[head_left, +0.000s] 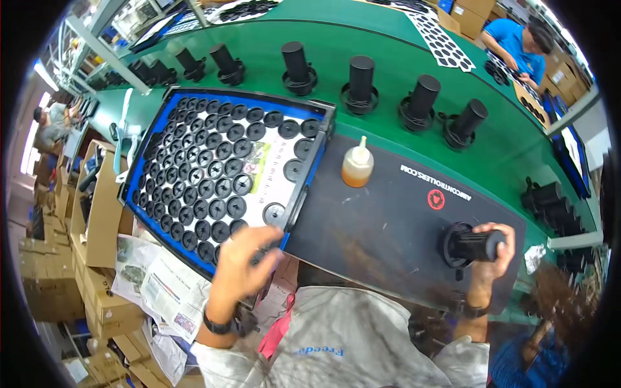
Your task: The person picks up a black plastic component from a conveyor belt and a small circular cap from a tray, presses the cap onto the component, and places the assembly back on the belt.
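Note:
At the near right part of the blue-edged tray (297,223), my left hand (244,258) has its thumb and fingers curled round a black disc (263,251). The fingers partly cover that disc; whether it is lifted off the tray I cannot tell. Several more ribbed black discs (204,188) lie in rows on the tray's white sheet. Over the dark mat (381,226), my right hand (499,249) grips a black cylinder with a round flange (475,246). The cylinder is tipped on its side, flange to the left. Its far side is hidden by my fingers.
A squeeze bottle (358,167) of amber liquid stands on the mat. Black cylinders (360,81) stand upright along the green bench (394,58), and more crowd the right edge (550,200). Newspaper (171,291) and cartons (110,297) lie left. A co-worker (517,48) works across the bench.

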The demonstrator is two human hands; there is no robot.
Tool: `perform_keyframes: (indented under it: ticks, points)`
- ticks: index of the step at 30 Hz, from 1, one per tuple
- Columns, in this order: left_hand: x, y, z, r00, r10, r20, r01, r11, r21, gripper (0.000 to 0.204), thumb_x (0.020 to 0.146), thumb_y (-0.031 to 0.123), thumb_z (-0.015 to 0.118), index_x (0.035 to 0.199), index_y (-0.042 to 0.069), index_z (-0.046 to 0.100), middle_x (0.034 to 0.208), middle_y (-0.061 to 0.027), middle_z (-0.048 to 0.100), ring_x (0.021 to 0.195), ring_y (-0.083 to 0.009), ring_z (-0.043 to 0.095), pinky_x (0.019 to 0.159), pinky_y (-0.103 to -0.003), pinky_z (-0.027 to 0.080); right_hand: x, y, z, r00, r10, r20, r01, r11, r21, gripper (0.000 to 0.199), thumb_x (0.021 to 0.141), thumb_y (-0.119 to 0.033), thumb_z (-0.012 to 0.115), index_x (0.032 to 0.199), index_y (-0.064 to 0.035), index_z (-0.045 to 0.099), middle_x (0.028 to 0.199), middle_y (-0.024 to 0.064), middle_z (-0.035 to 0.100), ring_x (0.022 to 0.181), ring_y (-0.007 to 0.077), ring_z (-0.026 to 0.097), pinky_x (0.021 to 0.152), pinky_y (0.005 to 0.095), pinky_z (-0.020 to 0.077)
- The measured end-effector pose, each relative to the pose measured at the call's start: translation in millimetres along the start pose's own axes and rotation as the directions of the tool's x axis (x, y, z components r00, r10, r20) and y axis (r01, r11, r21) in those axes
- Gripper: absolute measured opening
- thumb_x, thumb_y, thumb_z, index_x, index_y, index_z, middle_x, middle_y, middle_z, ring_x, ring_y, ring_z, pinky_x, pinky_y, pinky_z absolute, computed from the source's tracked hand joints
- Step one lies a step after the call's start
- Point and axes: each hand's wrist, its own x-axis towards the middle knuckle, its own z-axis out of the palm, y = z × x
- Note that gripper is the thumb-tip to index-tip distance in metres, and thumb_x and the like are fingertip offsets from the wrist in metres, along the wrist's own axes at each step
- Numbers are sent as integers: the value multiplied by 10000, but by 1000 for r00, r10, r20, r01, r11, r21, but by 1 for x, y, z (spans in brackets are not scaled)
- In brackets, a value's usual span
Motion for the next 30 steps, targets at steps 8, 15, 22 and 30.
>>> perform_keyframes:
  ticks: [8,15,22,30]
  points:
    - [42,-78,-2,963,-9,270,-56,971,232,503,559,42,719,1046,-11,601,1010,-177,589,974,-368,549,867,-402,448,146,19,-94,817,-445,-366,290,866,-406,250,841,-131,461,971,52,571,884,199,641,825,325,646,788,450,532]
    - [147,-113,84,875,356,327,-418,898,141,598,542,52,713,1112,-31,553,1064,-193,576,970,-365,563,853,-414,458,234,72,-175,651,-744,-150,87,269,-959,120,812,-101,511,818,-25,603,792,160,611,790,313,614,731,395,486]
    - [210,-82,144,860,485,157,-453,868,-202,600,584,87,711,1147,-29,538,1110,-195,571,1026,-341,549,900,-409,437,222,39,-134,639,-719,-275,5,361,-932,257,779,-142,581,997,-8,560,951,170,596,922,341,557,839,423,450]
    - [149,-39,121,916,389,-101,-394,822,-412,604,633,128,708,1187,-28,522,1162,-198,565,1089,-314,534,954,-402,413,204,89,3,970,-194,150,227,485,-844,484,663,-212,713,1100,-48,586,1209,169,504,1145,348,468,958,431,432]
